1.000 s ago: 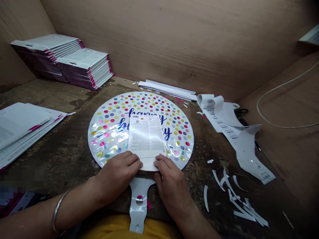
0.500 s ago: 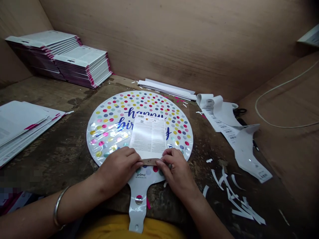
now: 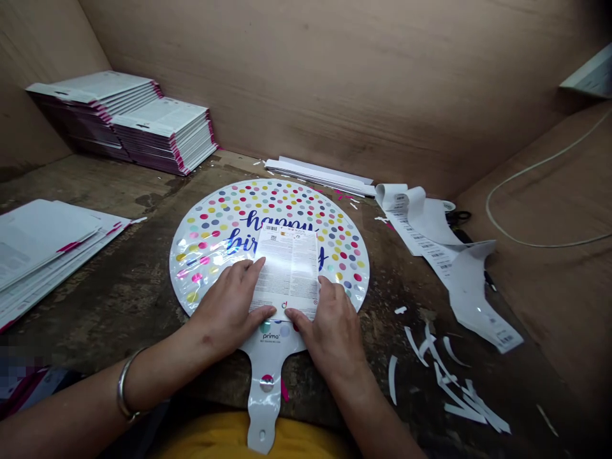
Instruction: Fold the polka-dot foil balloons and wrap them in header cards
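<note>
A round foil balloon with coloured dots and "happy birthday" lettering lies flat before me, its narrow tail pointing toward my body. On its lower middle rests a white printed card with a barcode at the top and a small logo near the bottom edge. My left hand grips the card's lower left corner, thumb along the bottom edge and fingers up the left side. Opposite it, my right hand grips the lower right corner, thumb near the logo. Fingertips beneath the card are hidden.
Stacks of white packets with pink edges stand at the back left, and more flat printed sheets lie at the left. Paper strips line the back wall. At right are a curling label strip, scissors and paper scraps.
The brown strip along the card's bottom edge no longer shows; the logo is visible there instead. My fingers have shifted from the bottom edge up along the card's sides. The view tilted slightly.
</note>
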Action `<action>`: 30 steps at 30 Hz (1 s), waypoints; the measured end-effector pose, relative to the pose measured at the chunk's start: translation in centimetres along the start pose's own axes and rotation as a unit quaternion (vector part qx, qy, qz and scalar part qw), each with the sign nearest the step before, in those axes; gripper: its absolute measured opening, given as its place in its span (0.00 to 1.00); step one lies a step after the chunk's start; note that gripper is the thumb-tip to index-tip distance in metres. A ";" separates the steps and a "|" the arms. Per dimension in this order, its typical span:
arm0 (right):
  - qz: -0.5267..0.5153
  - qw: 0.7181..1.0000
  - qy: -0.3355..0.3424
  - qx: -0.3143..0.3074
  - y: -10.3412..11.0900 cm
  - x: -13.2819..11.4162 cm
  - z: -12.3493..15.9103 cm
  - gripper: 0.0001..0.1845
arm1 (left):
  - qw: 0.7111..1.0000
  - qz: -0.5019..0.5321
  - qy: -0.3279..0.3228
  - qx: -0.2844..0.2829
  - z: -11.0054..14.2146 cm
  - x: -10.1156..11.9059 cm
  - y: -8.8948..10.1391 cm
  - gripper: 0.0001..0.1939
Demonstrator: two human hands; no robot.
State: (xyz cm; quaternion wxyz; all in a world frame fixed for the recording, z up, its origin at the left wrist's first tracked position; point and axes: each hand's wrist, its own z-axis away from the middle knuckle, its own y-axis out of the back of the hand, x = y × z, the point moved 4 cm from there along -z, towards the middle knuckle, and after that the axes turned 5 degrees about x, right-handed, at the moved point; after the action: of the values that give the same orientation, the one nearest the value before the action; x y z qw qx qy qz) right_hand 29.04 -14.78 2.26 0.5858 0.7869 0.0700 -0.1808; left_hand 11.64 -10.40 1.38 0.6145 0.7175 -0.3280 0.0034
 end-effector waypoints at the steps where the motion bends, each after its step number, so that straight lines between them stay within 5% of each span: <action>1: -0.003 1.000 -0.010 -0.003 -0.1 -0.1 0.0 0.34 | 1.000 -0.001 0.011 -0.013 -0.2 0.0 0.0 0.37; 8: -0.047 0.998 -0.041 0.008 -0.4 0.4 -0.2 0.35 | 0.992 0.027 0.099 -0.076 -1.6 -0.5 0.4 0.50; 13: -0.193 0.975 -0.100 0.051 0.4 1.8 -0.1 0.37 | 0.943 0.283 0.165 -0.056 -1.8 -0.4 0.9 0.49; 18: -0.524 0.830 -0.163 -0.101 0.4 1.9 0.7 0.20 | 0.819 0.541 0.189 -0.034 0.0 2.2 0.7 0.30; 22: -0.559 0.805 -0.184 -0.075 1.4 2.4 1.3 0.17 | 0.735 0.644 0.185 -0.099 1.4 4.2 -0.6 0.20; 27: -0.681 0.679 -0.245 -0.124 2.3 3.1 2.1 0.19 | 0.701 0.662 0.253 -0.078 1.9 4.4 -1.5 0.23; 30: -0.717 0.636 -0.241 -0.153 2.0 1.9 3.0 0.19 | 0.697 0.652 0.291 -0.058 2.0 4.5 -1.8 0.25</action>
State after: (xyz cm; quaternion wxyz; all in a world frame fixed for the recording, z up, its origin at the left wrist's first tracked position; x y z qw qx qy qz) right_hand 30.83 -18.36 2.58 0.3799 0.3175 0.4954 -0.7138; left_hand 15.24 -14.26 1.15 0.5634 0.2495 -0.5179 0.5933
